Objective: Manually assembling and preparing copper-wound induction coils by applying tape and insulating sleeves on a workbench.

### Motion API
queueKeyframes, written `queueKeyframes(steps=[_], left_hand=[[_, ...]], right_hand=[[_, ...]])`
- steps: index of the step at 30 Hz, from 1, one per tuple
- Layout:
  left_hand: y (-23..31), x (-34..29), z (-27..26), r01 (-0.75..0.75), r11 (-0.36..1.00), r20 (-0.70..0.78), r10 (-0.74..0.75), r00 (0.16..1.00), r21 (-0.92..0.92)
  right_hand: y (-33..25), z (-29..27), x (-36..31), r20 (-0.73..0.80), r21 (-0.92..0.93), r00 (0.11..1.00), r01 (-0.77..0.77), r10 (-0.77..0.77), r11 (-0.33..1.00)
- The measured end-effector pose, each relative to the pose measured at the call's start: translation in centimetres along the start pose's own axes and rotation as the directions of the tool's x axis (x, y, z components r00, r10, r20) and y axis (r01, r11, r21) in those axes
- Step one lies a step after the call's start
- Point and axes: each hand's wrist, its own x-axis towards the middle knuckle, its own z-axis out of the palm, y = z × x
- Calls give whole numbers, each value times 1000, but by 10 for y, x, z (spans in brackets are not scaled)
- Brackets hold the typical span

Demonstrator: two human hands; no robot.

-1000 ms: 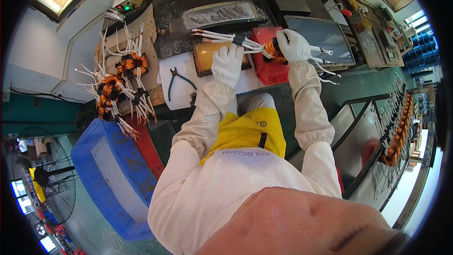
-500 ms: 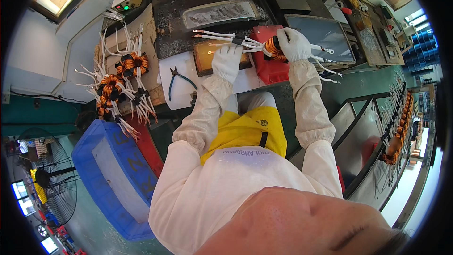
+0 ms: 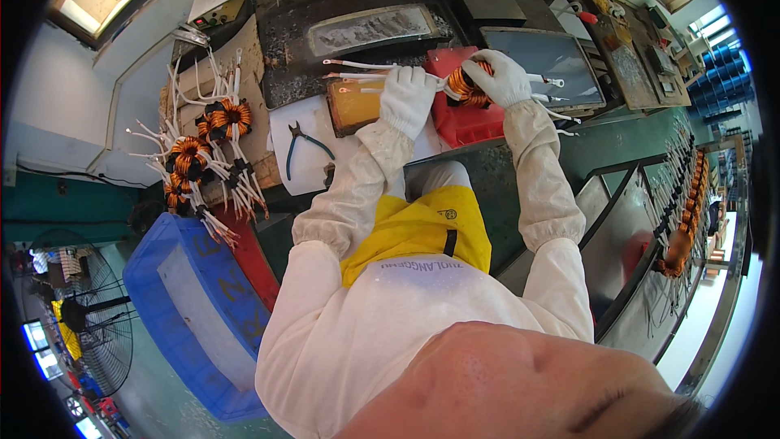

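Note:
Both of my hands wear white gloves. A toroidal coil (image 3: 465, 88) with copper-coloured winding is held above a red block (image 3: 463, 126). My right hand (image 3: 501, 79) is closed round the coil's right side. White sleeved leads with bare lugs stick out past it on the right. On the left, my left hand (image 3: 408, 97) is wrapped round the coil's other bundle of white leads (image 3: 355, 64), whose copper ends point left. Below that hand lies an amber-topped block (image 3: 354, 110). Pliers with dark green handles (image 3: 307, 145) rest on white paper (image 3: 294, 175).
Several finished coils (image 3: 192, 156) with white leads are heaped at the left. A blue crate (image 3: 175, 309) stands below them, near a fan (image 3: 73, 317). A framed metal plate (image 3: 372, 28) lies at the back. More coils (image 3: 692, 203) line a rack at the right.
My left hand has moved right, nearer the coil, and closed round the leads. My right hand and the coil have shifted slightly left.

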Motion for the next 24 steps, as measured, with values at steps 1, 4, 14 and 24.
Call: queueKeyframes(steps=[1, 4, 14, 24], left_hand=[[2, -1, 2, 9, 1000, -44, -9, 999, 13], [13, -5, 7, 51, 998, -25, -50, 998, 46], [32, -3, 29, 53, 961, 4, -56, 998, 271], [38, -4, 40, 104, 941, 57, -128, 990, 321]], right_hand=[[0, -1, 0, 17, 0, 1000, -20, 20, 1000], [1, -1, 1, 64, 6, 986, -152, 151, 988], [7, 15, 2, -66, 11, 981, -182, 183, 983], [3, 16, 1, -96, 0, 979, -181, 180, 984]])
